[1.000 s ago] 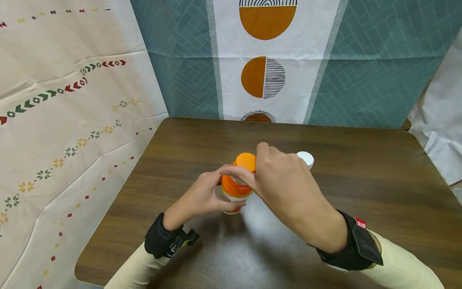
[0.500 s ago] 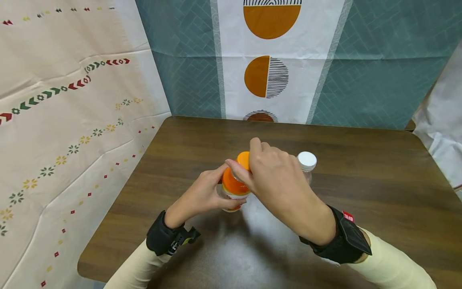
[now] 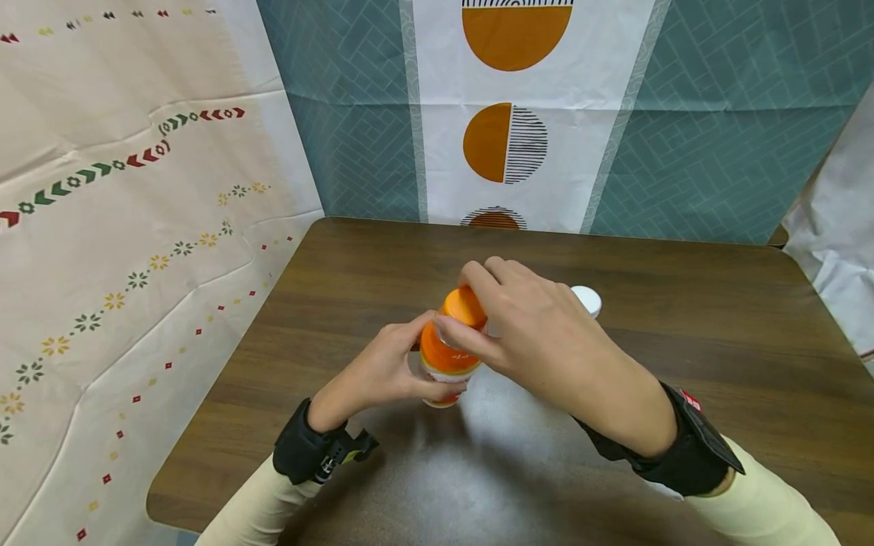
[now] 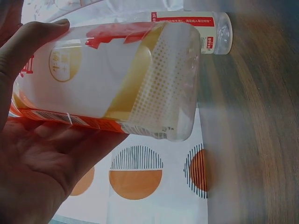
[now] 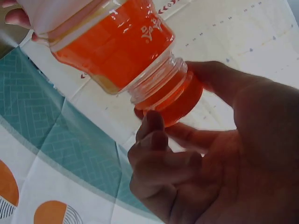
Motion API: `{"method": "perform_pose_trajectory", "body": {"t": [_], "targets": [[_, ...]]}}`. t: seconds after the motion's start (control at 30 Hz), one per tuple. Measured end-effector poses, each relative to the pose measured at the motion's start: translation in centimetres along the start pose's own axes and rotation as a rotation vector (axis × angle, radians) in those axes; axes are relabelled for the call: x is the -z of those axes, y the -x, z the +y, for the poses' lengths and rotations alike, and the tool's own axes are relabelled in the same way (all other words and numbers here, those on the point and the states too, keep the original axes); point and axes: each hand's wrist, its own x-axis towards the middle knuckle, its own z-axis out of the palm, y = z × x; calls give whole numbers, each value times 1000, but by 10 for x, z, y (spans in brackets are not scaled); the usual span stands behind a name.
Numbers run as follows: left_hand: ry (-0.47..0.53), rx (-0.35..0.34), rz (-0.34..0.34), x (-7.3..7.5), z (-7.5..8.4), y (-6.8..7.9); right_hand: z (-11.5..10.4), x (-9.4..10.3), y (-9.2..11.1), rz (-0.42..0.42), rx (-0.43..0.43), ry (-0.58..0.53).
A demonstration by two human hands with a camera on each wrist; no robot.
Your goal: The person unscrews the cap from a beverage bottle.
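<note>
A clear plastic bottle (image 3: 447,355) with an orange, white and gold label is held off the table by my left hand (image 3: 382,364), whose thumb and fingers wrap its body. In the left wrist view, the bottle (image 4: 112,79) lies across the palm, its base pointing right. My right hand (image 3: 546,326) grips the orange cap (image 3: 464,305) on the bottle's neck. From the right wrist, the thumb and curled fingers are around the cap (image 5: 180,100), with clear threaded neck visible between cap and label.
Behind my right hand stands another bottle with a white cap (image 3: 587,300), mostly hidden; its red-and-white label (image 4: 208,30) shows in the left wrist view. The brown wooden table (image 3: 717,326) meets a patterned cloth (image 3: 710,152) at its back edge and a cream cloth on the left.
My right hand has turned on the cap, its wrist swinging out to the right, so more of the cap shows. My left hand keeps its hold on the bottle.
</note>
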Motion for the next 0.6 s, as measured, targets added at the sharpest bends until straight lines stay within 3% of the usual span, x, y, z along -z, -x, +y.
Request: {"method": "perform_pose_trajectory", "body": {"t": [0.43, 0.6], "targets": [[30, 32, -59, -2, 1, 1, 10, 12, 9, -95, 109, -68], [27, 28, -73, -3, 1, 1, 14, 14, 10, -91, 127, -90]]}}
